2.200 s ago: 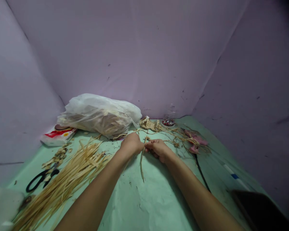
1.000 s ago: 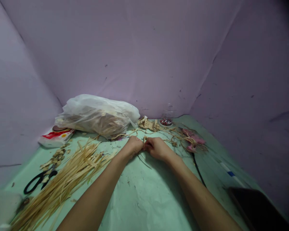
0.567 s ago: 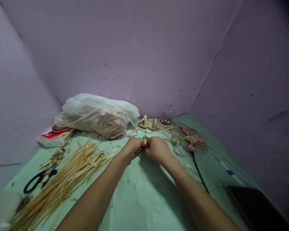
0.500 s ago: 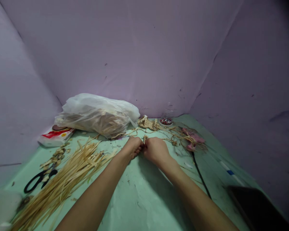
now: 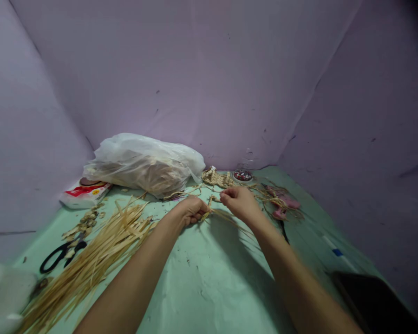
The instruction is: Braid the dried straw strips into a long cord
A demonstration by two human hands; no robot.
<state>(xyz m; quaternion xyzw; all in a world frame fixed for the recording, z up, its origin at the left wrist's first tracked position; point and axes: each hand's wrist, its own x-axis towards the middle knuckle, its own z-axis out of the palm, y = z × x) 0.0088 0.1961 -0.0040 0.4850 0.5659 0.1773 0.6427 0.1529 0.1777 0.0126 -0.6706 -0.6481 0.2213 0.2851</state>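
My left hand [image 5: 194,211] is closed in a pinch on several thin straw strands [image 5: 226,215], which fan out to the right over the green table. Just above its fingertips stands a short twisted straw cord [image 5: 212,199]. My right hand [image 5: 239,202] is apart from the left, its thumb and forefinger pressed together beside the cord's upper end. Whether it grips the cord or a thin strand is too small to tell. Behind the hands lies a woven straw piece [image 5: 216,178] with loops on top.
Left are a bundle of straw strips [image 5: 101,260], black-handled scissors [image 5: 54,259] and a red-and-white packet [image 5: 85,194]. A plastic bag [image 5: 146,162] lies against the wall. Right are a bead jar [image 5: 243,175], a pink glue gun [image 5: 285,202] among cords, and a dark flat object [image 5: 372,297].
My hands were together at the straw; now my right hand has moved up and right, away from the left. Loose strands show between them. The camera view has shifted slightly.
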